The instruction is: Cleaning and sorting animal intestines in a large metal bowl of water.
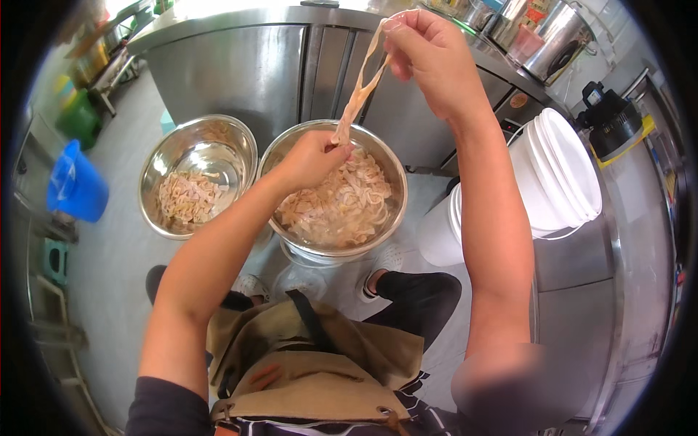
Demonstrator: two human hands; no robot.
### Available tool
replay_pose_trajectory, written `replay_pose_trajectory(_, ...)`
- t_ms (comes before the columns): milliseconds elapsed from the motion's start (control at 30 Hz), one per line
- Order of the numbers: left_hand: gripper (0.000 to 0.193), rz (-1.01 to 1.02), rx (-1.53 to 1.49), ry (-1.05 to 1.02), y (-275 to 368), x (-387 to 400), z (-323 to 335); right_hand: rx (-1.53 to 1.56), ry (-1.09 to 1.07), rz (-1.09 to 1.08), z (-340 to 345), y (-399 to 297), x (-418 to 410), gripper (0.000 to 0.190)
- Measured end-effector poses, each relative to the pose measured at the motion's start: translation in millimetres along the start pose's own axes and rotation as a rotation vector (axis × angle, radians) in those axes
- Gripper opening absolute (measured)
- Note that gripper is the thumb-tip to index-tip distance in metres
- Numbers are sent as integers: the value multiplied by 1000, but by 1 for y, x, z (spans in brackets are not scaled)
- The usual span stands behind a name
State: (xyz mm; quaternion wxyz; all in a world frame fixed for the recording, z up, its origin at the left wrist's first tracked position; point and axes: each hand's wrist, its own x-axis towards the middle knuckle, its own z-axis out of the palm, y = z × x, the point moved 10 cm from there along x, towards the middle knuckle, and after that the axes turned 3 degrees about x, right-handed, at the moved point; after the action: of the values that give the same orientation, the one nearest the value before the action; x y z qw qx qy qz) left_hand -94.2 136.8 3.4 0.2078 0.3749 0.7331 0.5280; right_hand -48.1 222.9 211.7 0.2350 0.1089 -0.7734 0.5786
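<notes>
A long pale strip of what looks like raw offal is stretched between my two hands. My right hand, raised in front of the steel counter, pinches its upper end, where it splits into two strands. Lower down, my left hand grips the other end above the right steel bowl. Many similar pale strips lie wet in that bowl, partly hidden by my left hand. The left steel bowl stands beside it, with a smaller heap of cut pale pieces on its bottom.
White plastic buckets stand at the right, close to my right forearm. A steel counter runs behind the bowls, with a large steel pot on top. On the left are a blue bin and a green stool.
</notes>
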Motion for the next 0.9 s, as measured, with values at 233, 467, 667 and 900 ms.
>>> replay_pose_trajectory(233, 37, -29, -262, -38, -43, -12, 20, 124, 79, 161, -12, 55, -38, 13)
replay_pose_trajectory(467, 53, -228, -469, -162, -72, -19, 64, 342, 67, 328, -1, 127, -71, 13)
replay_pose_trajectory(667, 54, -187, -464, -30, -71, -7, 66, 518, 34, 354, -1, 143, -83, 11)
replay_pose_trajectory(900, 8, -124, -494, 24, -42, -11, 56, 488, 64, 383, -8, 184, -109, 7)
